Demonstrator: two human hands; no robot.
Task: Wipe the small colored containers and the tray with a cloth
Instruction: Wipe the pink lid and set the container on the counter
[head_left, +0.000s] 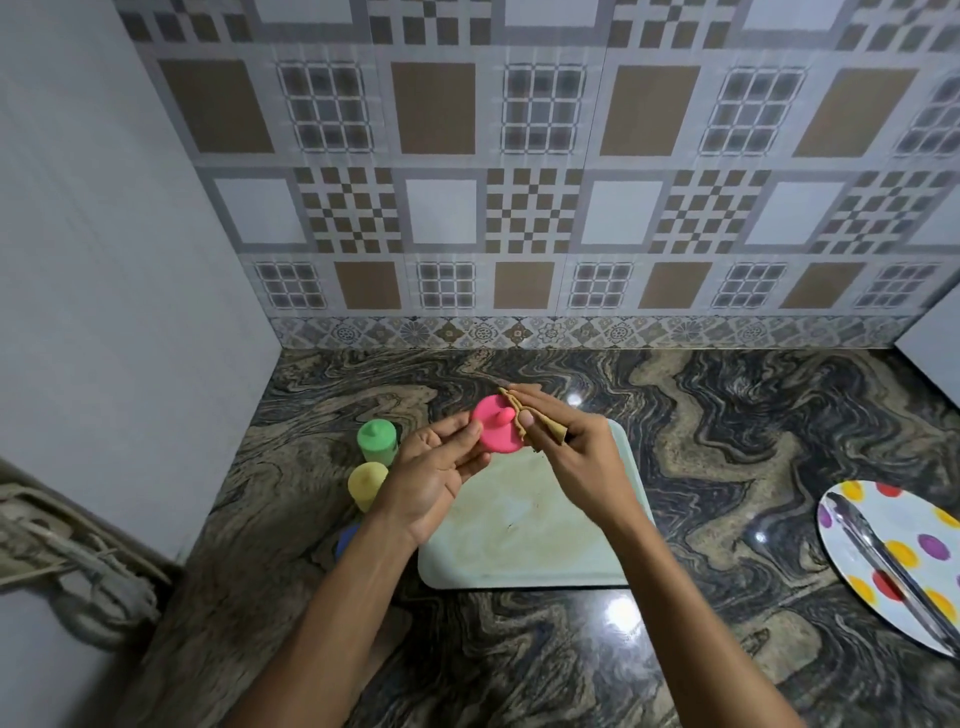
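My left hand (435, 473) holds a pink container (496, 423) up above the far end of the pale green tray (524, 540), fingers curled round its left side. My right hand (569, 447) pinches a tan cloth (540, 423) against the pink container's right edge. On the counter left of the tray stand a green container (377, 439) and a yellow container (367, 483). A blue container (347, 538) shows partly behind my left forearm.
A white plate with coloured dots (883, 561) lies at the right with metal tongs (883, 558) across it. The marbled counter meets a tiled back wall and a plain left wall. A worn grey object (78, 561) sits at the lower left.
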